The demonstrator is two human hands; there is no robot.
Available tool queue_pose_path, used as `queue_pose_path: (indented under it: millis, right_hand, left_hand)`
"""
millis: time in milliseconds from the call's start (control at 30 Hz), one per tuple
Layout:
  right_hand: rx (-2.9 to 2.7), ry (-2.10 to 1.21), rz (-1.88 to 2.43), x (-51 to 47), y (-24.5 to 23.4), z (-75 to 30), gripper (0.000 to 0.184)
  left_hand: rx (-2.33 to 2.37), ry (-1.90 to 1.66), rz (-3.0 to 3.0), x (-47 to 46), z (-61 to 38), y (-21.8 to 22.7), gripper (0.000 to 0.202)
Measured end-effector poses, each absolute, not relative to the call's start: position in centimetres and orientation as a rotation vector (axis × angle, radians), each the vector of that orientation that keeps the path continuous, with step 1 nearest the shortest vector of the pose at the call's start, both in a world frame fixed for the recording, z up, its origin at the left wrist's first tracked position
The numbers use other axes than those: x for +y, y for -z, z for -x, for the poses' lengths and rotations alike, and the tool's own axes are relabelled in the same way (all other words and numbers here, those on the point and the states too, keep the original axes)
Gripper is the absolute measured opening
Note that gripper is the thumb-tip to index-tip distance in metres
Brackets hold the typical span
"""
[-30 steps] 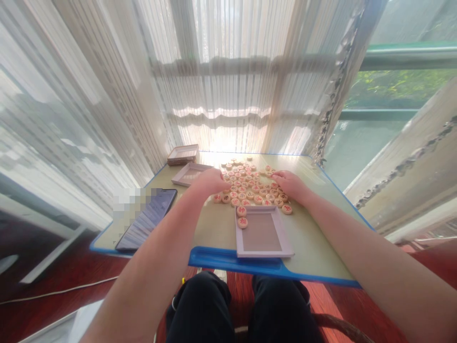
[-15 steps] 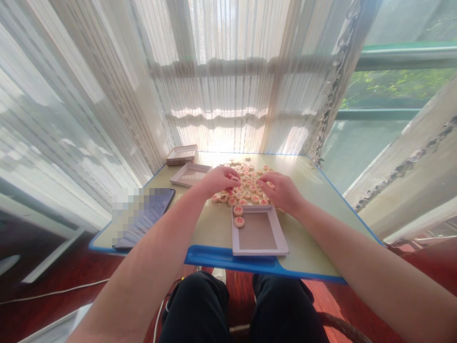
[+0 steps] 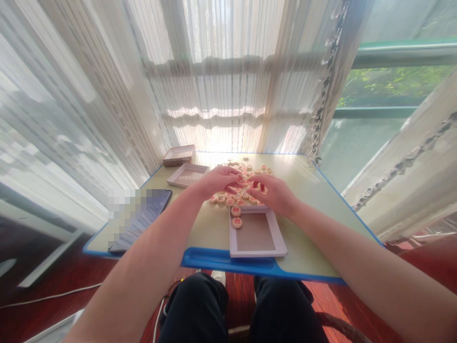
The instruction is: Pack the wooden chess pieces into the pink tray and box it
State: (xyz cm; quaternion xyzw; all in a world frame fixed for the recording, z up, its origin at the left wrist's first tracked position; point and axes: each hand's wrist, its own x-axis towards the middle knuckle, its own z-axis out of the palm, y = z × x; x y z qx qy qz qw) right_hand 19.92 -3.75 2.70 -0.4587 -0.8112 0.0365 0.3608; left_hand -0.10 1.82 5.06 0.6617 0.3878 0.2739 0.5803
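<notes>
Round wooden Chinese chess pieces [image 3: 229, 202] with red or dark characters lie in a loose cluster on the table. My left hand [image 3: 222, 180] is over the cluster's left side, a Chinese chess piece [image 3: 240, 177] with a red mark between its thumb and fingers. From the right, my right hand [image 3: 274, 191] hovers low over the pieces, fingers curved and apart, with no piece visible in it. Nearer me is a shallow white box tray [image 3: 280, 233]. Two red-marked pieces, an upper piece [image 3: 236, 211] and a lower piece [image 3: 236, 223], sit at its left side.
A second shallow tray [image 3: 171, 183] lies left of the pieces, with stacked box parts [image 3: 174, 162] behind it. A dark flat device [image 3: 157, 209], partly pixelated, rests at the table's left. The blue table edge [image 3: 228, 259] runs along the front, and sheer curtains hang behind.
My right hand has moved left and slightly nearer me, closer to my left hand, and its fingers have spread. My left hand has shifted slightly right over the pieces.
</notes>
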Motion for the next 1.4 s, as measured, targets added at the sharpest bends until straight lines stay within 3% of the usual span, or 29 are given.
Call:
queue_pose_path:
  millis: [100, 267, 600, 1033, 1400]
  right_hand:
    - [-2.081, -0.049, 1.159, -4.3, -2.8, -19.3, 0.027]
    - [-2.035, 0.048, 1.090, -4.7, -3.0, -19.0, 0.015]
    - [-1.986, 0.109, 1.026, -5.3, -3.5, -18.9, 0.015]
    - [-2.095, 0.071, 1.129, -6.1, -4.3, -18.8, 0.015]
    - [-2.682, -0.078, 1.290, -8.2, -5.6, -18.9, 0.011]
  left_hand:
    - [0.816, -0.586, -1.580, 1.3, -0.1, -5.4, 0.036]
    - [0.727, -0.417, -1.657, 0.1, -0.4, -6.4, 0.044]
    - [0.779, -0.458, -1.723, -0.1, 0.2, -7.3, 0.031]
    - [0.793, -0.326, -1.812, 0.2, 0.8, -7.3, 0.030]
    - [0.967, -0.741, -1.599, 2.1, 1.4, -6.2, 0.021]
